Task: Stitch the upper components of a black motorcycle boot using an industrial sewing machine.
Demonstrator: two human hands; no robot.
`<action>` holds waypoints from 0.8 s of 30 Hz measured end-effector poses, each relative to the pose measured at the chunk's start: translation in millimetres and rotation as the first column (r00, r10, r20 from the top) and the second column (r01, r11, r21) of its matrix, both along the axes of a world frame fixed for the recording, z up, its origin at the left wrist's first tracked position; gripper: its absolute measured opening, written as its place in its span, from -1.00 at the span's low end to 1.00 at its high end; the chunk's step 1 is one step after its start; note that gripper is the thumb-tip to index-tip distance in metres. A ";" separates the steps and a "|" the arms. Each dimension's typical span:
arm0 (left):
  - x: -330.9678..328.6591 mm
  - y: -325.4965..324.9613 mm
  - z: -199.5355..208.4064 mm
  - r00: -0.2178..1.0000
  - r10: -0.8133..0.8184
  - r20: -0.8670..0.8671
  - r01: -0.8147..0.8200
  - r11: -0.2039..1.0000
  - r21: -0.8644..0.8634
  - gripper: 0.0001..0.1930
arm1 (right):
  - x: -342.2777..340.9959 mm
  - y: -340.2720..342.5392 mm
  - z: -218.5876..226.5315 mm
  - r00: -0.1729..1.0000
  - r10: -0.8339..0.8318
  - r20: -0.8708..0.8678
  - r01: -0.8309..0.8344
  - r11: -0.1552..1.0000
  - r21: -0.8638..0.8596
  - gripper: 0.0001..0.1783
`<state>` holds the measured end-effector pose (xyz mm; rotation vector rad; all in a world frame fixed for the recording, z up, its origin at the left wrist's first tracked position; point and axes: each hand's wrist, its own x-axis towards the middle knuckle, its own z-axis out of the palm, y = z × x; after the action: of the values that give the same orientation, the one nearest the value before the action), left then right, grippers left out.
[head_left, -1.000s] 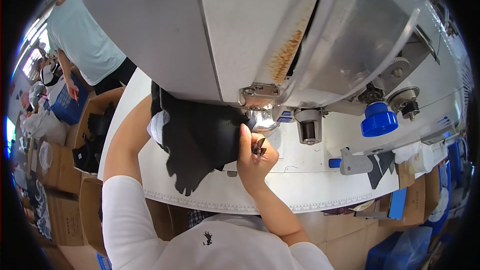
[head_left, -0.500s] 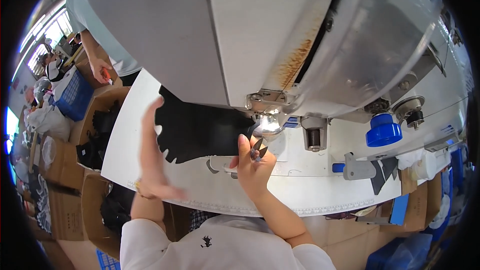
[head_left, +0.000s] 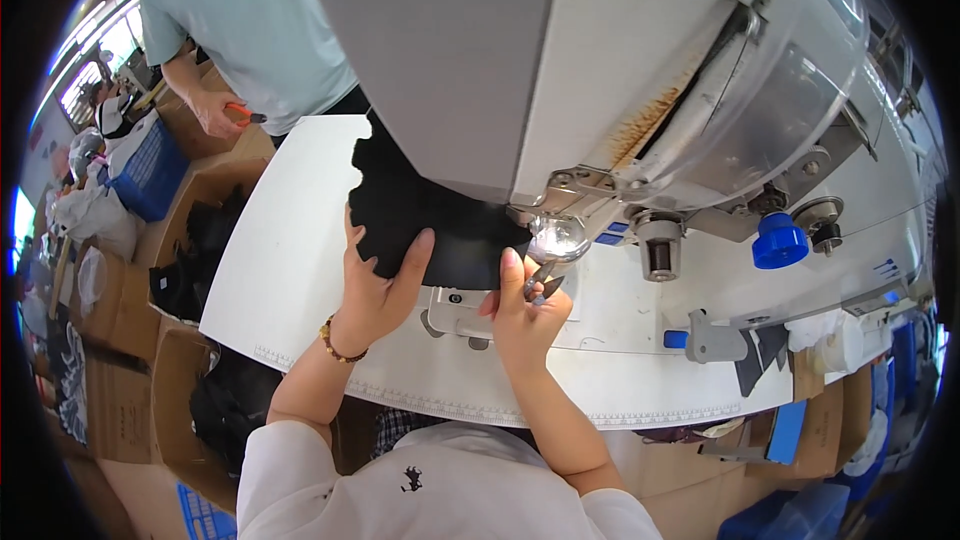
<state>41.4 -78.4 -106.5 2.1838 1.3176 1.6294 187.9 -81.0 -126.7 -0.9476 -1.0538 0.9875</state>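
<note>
Black piece [head_left: 445, 235]: over the worktop [head_left: 275, 260], held by left grip [head_left: 378, 285] and right grip [head_left: 528, 320].
Left hold: thumb above, fingers beneath.
Right hold: snips [head_left: 541, 287], thumb on the piece's right end.
Progress: right end at sewing machine [head_left: 480, 70], just beyond right grip; most lies outside; finished stitching unreadable.

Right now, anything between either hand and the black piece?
Nothing visible: the left hand lays its thumb over the black piece; the right hand touches the piece's right end. The snips it holds stick out right of its thumb.
</note>
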 end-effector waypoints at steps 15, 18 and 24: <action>9.2 -5.5 -23.7 0.906 0.057 0.419 0.022 0.983 -0.182 -0.73 | -0.6 4.1 2.9 0.997 -0.051 0.055 0.051 0.999 0.011 -0.62; 19.5 -6.9 -13.4 0.885 0.000 0.466 0.175 0.927 -0.331 -0.77 | 5.7 2.0 3.6 0.998 0.006 0.065 -0.004 0.999 -0.032 -0.63; -17.8 6.0 -27.9 0.859 0.297 0.418 -0.209 0.947 -0.243 -0.66 | 14.8 -7.8 0.1 0.928 0.292 0.231 -0.291 0.956 -0.037 -0.71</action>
<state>23.6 -72.4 -134.3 1.4466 1.5768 1.8594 202.7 -88.8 -126.6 -0.9417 -1.4234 1.1384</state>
